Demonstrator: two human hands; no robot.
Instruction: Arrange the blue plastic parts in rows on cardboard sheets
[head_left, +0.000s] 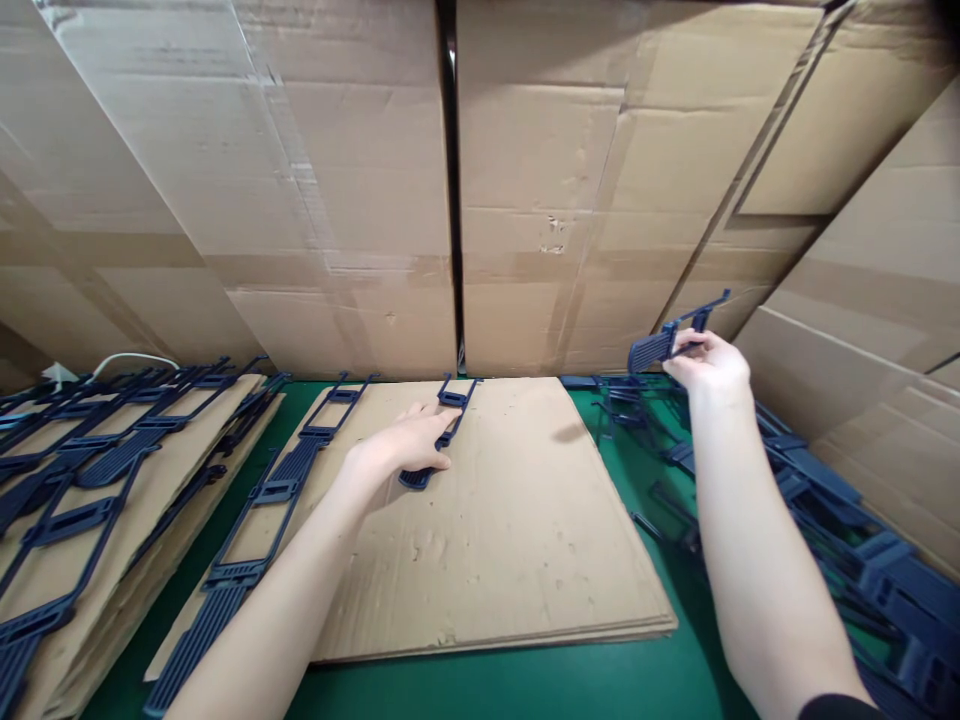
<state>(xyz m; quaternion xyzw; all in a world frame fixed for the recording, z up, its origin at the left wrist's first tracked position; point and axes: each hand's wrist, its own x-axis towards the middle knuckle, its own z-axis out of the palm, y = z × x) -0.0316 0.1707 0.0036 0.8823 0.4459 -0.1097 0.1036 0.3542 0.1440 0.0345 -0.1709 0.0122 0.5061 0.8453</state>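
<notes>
Near the far edge of the cardboard sheet (510, 530), my left hand (409, 438) is closed on a dark blue plastic frame part (451, 398). The part has a two-pronged far end and a ribbed paddle at its near end; my fingers cover its middle. Raised at the right, my right hand (709, 362) pinches a similar dark blue plastic part (651, 352), its ribbed paddle pointing left and its prongs up to the right. Two more such parts (296, 462) lie end to end along the sheet's left side, left of my left forearm.
Dark blue parts lie heaped on the right (840, 520) over the green tabletop (480, 690). At left stands a stack of cardboard sheets (176, 480) with parts laid between and on them. Tall cardboard walls (360, 200) close off the back and right side.
</notes>
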